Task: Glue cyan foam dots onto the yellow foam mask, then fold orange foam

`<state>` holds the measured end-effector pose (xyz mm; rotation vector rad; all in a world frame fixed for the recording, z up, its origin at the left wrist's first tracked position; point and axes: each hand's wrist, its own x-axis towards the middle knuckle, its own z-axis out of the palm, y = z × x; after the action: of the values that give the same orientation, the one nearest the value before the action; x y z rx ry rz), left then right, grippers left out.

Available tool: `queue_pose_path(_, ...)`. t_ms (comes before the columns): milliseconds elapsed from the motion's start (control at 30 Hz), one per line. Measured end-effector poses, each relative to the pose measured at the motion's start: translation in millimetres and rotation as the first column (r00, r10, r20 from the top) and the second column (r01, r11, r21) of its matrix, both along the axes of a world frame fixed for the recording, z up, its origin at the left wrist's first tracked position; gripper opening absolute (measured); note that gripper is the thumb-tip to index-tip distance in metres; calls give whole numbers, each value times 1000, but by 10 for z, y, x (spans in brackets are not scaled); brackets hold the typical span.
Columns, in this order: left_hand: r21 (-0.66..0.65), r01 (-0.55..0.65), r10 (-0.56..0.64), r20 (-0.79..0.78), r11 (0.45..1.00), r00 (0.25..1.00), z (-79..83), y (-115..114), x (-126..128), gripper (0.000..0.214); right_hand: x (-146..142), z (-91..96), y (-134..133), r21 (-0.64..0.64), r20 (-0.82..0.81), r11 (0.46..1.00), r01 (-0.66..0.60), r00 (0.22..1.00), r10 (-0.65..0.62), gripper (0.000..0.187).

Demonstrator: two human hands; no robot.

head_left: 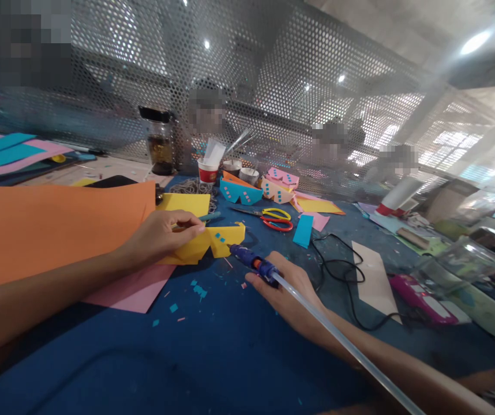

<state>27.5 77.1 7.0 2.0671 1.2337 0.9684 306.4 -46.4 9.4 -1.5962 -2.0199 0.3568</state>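
Note:
My left hand (165, 233) is closed on the upper edge of a yellow paper mask (232, 233), shaped like glasses. Small blue squares dot the mask's face. In my right hand (293, 291) is a blue glue gun (251, 262), its nozzle against or just in front of the mask near those squares; I cannot tell if they touch. A long clear glue stick (329, 323) runs out of the gun's back along my forearm. Tiny blue scraps (199, 289) lie on the blue table (143, 357) below the mask.
Orange sheets (57, 230) and a pink sheet (132, 291) lie left. Scissors (277, 219), a blue paper mask (239, 193), paper cups (207, 172) and a jar (160, 147) stand or lie beyond. A black cord (340, 262) loops at right. Several people show behind the perforated screen (247, 57).

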Motion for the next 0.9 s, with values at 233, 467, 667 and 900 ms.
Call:
queue_pose_path(233,1,-7,7,-9,1000,1000,30,-12,20,34,3,-5,-12,5,0,1000,-9,1000,9,30)
queue_pose_path(467,5,-4,4,-21,1000,1000,50,-24,24,36,-5,-4,0,4,24,1000,8,1000,-8,28)
queue_pose_path(667,3,-10,10,-20,1000,1000,42,-16,21,34,-13,10,1,-5,24,1000,11,1000,-11,28)
queue_pose_path(900,7,-5,5,-29,1000,1000,25,-6,6,35,-3,0,-4,-6,26,1000,-4,1000,4,29)
